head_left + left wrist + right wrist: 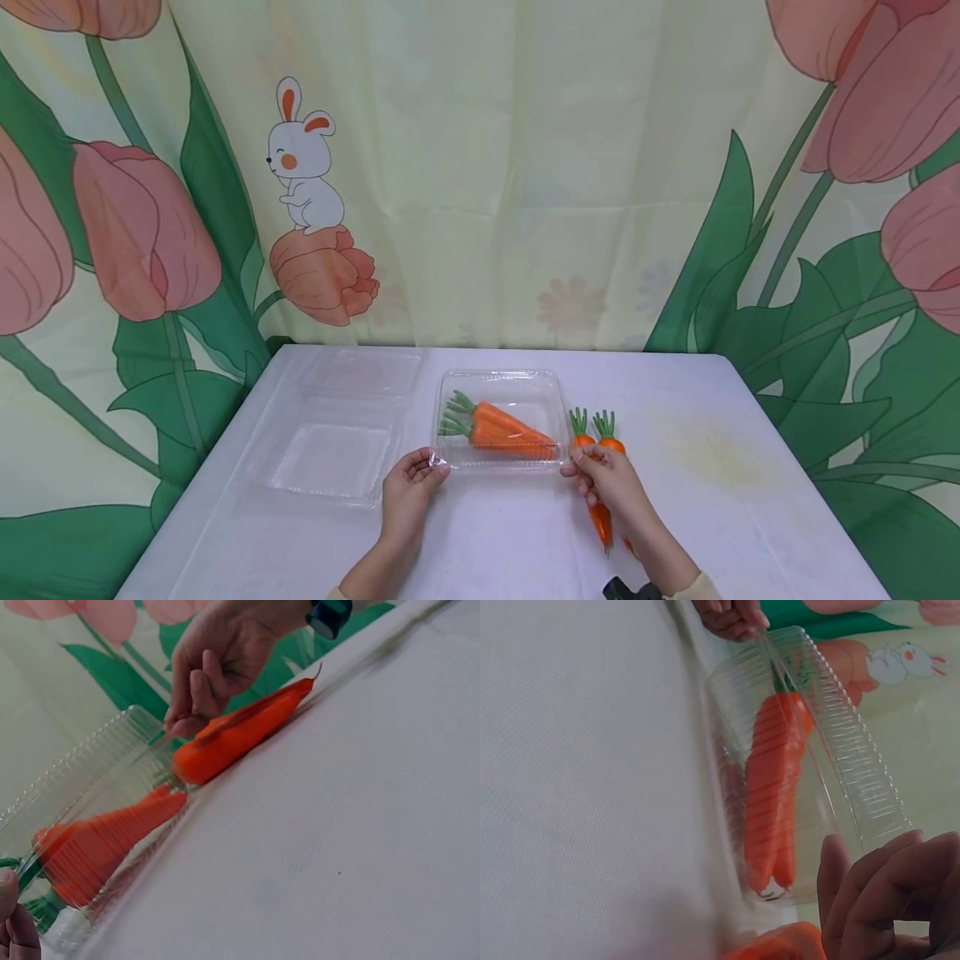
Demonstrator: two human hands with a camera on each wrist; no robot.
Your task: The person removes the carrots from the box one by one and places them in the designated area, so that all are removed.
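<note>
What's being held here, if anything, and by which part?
A clear plastic container is held by its near corners: the left hand pinches the left one, the right hand the right one.

Clear rectangular plastic box (498,375): glossy, walls ribbed. Loose orange tapered carrots (599,523), at its 4 o'clock: smooth, slight sheen. White cloth-like table covering (495,542): matt, fine-textured.

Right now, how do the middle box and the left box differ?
The middle box holds carrots; the left box is empty. The left hand and right hand grip the middle box; the left box lies untouched. The middle box looks folded over; the left box lies spread open. Both are clear plastic.
</note>
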